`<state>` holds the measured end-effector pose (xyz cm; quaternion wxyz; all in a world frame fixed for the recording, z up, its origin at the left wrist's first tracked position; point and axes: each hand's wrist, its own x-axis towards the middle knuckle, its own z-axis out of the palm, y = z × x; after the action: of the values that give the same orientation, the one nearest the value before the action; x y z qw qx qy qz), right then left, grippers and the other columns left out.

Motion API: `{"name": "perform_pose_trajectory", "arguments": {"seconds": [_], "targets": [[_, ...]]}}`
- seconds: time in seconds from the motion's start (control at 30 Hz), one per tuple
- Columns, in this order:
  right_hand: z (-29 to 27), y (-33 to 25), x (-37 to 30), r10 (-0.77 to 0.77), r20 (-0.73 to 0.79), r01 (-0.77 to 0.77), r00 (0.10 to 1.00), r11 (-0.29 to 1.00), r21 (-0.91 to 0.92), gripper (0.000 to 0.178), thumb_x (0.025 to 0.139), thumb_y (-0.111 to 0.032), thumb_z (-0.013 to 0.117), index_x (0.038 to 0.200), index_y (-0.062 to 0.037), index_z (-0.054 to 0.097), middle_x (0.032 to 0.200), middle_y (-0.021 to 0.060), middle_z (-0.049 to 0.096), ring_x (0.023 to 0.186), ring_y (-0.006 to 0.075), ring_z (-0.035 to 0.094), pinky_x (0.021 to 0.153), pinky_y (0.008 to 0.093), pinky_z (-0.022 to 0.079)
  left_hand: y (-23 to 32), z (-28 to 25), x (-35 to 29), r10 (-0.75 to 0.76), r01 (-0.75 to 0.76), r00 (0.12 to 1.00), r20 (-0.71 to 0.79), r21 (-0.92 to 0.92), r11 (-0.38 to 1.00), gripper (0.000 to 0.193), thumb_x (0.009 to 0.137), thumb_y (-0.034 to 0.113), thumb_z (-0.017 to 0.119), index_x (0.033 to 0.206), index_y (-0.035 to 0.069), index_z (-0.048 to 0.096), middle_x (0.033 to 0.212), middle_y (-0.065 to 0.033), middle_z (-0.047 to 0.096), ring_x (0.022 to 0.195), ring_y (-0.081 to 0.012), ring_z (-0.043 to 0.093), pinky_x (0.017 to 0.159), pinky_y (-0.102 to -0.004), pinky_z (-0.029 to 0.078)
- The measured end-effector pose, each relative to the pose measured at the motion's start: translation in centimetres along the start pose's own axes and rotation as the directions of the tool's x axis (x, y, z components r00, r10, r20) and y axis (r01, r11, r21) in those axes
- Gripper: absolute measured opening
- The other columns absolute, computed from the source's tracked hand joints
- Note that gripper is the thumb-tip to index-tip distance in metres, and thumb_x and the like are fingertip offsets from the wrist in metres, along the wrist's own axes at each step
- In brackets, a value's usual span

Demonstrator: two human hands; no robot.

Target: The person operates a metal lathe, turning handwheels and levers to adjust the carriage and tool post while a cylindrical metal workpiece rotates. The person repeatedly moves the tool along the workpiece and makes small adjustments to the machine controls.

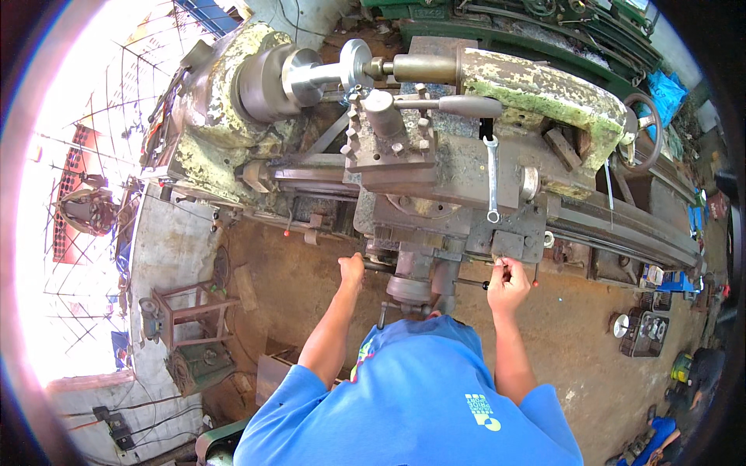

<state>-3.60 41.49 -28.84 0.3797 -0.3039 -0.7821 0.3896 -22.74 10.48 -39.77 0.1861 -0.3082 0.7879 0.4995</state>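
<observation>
At the front of a metal lathe, my left hand [352, 269] is closed round the end of a handle on the carriage, left of the cross-slide dial [409, 289]. My right hand [508, 286] has its fingers bent together at the carriage's right front; what they grip is too small to make out. Beside it is a lever with a black knob [486, 285]. A shiny flanged metal workpiece [326, 74] sits between the chuck [268, 81] and the tailstock [544, 89]. In front of it stands the tool post [388, 147] with its clamp lever [470, 107].
A combination spanner [492, 179] lies on the carriage. The tailstock handwheel [642, 133] is at the right. A rusty metal stand [194, 314] stands on the floor at the left, a black crate [646, 332] at the right. Another person [657, 439] is at the lower right edge.
</observation>
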Motion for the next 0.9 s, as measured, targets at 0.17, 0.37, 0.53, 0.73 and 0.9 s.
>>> {"name": "perform_pose_trajectory", "arguments": {"seconds": [0.17, 0.37, 0.53, 0.73, 0.9], "targets": [[0.1, 0.2, -0.1, -0.017, -0.015, 0.017, 1.0, 1.0, 0.007, 0.008, 0.083, -0.006, 0.069, 0.086, -0.0006, 0.065, 0.062, 0.0055, 0.057, 0.051, 0.0143, 0.051, 0.048, 0.0278, 0.04, -0.3, -0.4, 0.6, -0.057, 0.057, 0.992, 0.112, 0.001, 0.998, 0.042, 0.086, 0.026, 0.057, 0.108, -0.004, 0.036, 0.065, -0.011, 0.051, 0.047, -0.0204, 0.048, 0.039, -0.0366, 0.037], [0.1, 0.2, -0.1, -0.01, -0.017, 0.011, 1.0, 1.0, 0.014, 0.007, 0.083, -0.007, 0.069, 0.086, -0.0008, 0.065, 0.062, 0.0057, 0.057, 0.05, 0.0146, 0.05, 0.048, 0.028, 0.04, -0.8, 0.0, 1.0, -0.026, 0.026, 0.998, 0.054, 0.008, 1.0, 0.042, 0.087, 0.028, 0.056, 0.109, -0.002, 0.037, 0.065, -0.0115, 0.052, 0.047, -0.0203, 0.048, 0.039, -0.0371, 0.037], [0.1, 0.3, -0.2, 0.016, -0.015, -0.016, 1.0, 1.0, 0.003, 0.008, 0.083, -0.007, 0.069, 0.085, -0.0007, 0.065, 0.061, 0.0058, 0.056, 0.051, 0.0144, 0.051, 0.048, 0.0281, 0.04, -0.5, -0.2, 0.8, -0.038, 0.037, 0.996, 0.078, 0.013, 0.999, 0.041, 0.087, 0.028, 0.056, 0.108, 0.0, 0.037, 0.063, -0.0103, 0.051, 0.045, -0.0197, 0.047, 0.038, -0.0359, 0.037], [0.2, 0.1, -0.1, -0.003, -0.026, 0.004, 1.0, 1.0, 0.024, 0.008, 0.083, -0.007, 0.069, 0.085, -0.0007, 0.065, 0.061, 0.0058, 0.057, 0.051, 0.0138, 0.051, 0.048, 0.0279, 0.04, -0.3, -0.8, 0.9, -0.085, 0.088, 0.981, 0.172, -0.012, 0.996, 0.04, 0.087, 0.028, 0.057, 0.107, 0.0, 0.037, 0.06, -0.0086, 0.048, 0.042, -0.0186, 0.045, 0.036, -0.0353, 0.034], [0.2, -0.2, 0.0, 0.009, -0.022, -0.009, 1.0, 1.0, -0.006, 0.008, 0.084, -0.007, 0.069, 0.085, -0.0004, 0.064, 0.061, 0.0065, 0.056, 0.051, 0.0141, 0.051, 0.048, 0.0274, 0.04, -0.1, -0.5, 0.4, -0.047, 0.049, 0.997, 0.067, -0.032, 0.998, 0.024, 0.086, 0.025, 0.054, 0.08, 0.003, 0.045, 0.054, -0.0066, 0.046, 0.039, -0.0175, 0.04, 0.035, -0.0344, 0.031]]}}
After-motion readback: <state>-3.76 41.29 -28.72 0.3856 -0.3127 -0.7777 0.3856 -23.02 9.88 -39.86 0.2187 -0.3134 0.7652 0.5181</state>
